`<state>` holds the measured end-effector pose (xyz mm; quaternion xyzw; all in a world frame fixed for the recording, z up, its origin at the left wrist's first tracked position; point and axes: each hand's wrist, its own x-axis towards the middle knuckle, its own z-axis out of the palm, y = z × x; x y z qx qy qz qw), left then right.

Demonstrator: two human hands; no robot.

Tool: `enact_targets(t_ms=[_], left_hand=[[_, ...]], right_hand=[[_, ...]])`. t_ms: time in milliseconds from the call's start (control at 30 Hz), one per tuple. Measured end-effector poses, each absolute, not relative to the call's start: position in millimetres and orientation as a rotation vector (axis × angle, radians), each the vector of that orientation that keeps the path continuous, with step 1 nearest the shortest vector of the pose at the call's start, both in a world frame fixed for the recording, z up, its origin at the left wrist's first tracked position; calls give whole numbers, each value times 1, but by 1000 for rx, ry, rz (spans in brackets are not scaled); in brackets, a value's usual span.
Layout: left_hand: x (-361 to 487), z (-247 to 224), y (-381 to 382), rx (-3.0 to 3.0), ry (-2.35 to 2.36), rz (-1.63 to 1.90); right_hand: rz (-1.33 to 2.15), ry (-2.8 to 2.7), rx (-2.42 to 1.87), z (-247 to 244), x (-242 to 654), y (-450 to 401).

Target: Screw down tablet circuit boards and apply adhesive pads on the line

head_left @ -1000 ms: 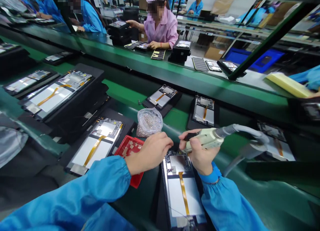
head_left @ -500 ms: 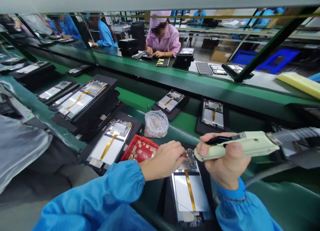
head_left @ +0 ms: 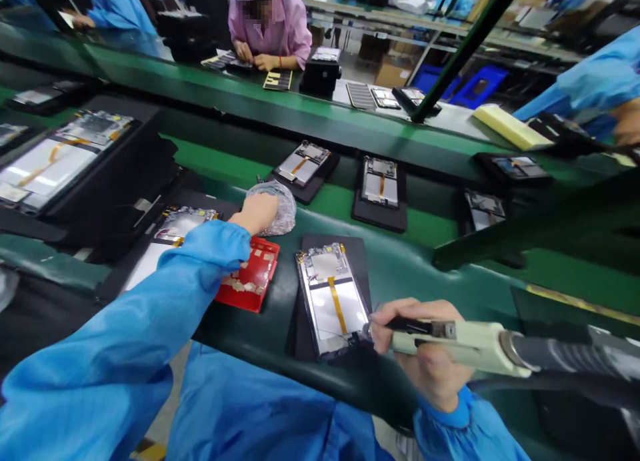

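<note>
My left hand (head_left: pixel 257 213) lies on a clear plastic bag of small parts (head_left: pixel 285 208), and its fingers are hidden against the bag. My right hand (head_left: pixel 420 344) grips a pale green electric screwdriver (head_left: pixel 460 341) with a black nose. The screwdriver's tip sits at the right edge of an opened tablet (head_left: pixel 320 308), which has a bare board at its far end and an amber flex strip (head_left: pixel 337 306) across a silver panel. The tablet lies on a black mat (head_left: pixel 361 274). A red tray with pale scraps (head_left: pixel 253 278) lies between my hands.
More opened tablets on black holders (head_left: pixel 380 191) line the green conveyor belt (head_left: pixel 400 231). A dark bar (head_left: pixel 535 224) crosses the right side. Across the belt, a co-worker in a pink smock (head_left: pixel 270 28) works, and a blue sleeve (head_left: pixel 595 81) reaches in at the right.
My left hand has moved off the tablet to the plastic bag. My right hand and screwdriver have shifted to the tablet's right edge, and the whole view has swung.
</note>
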<state>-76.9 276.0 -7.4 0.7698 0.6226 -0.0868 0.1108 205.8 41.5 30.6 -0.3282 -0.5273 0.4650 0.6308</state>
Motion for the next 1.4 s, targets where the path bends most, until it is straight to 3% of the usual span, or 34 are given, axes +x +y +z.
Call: enact_targets(t_ms=[567,700,833,1067,1400], left_hand=[[-76,1,265,2113,2130,58],[-71,25,241,2080,2072,444],[-52,43,167,2031,1537,850],[-6,0,32,1894,1094,797],[13,-27,1,1950,1153,723]], right_hand=[[1036,-1178,-804,3,202,11],[1060,-1214,-810,-9,208,4],[1046,-1232,-806,-18,213,0],[1033,-1213,-791,1,201,4],[1080,-1022,-714,35,177,2]])
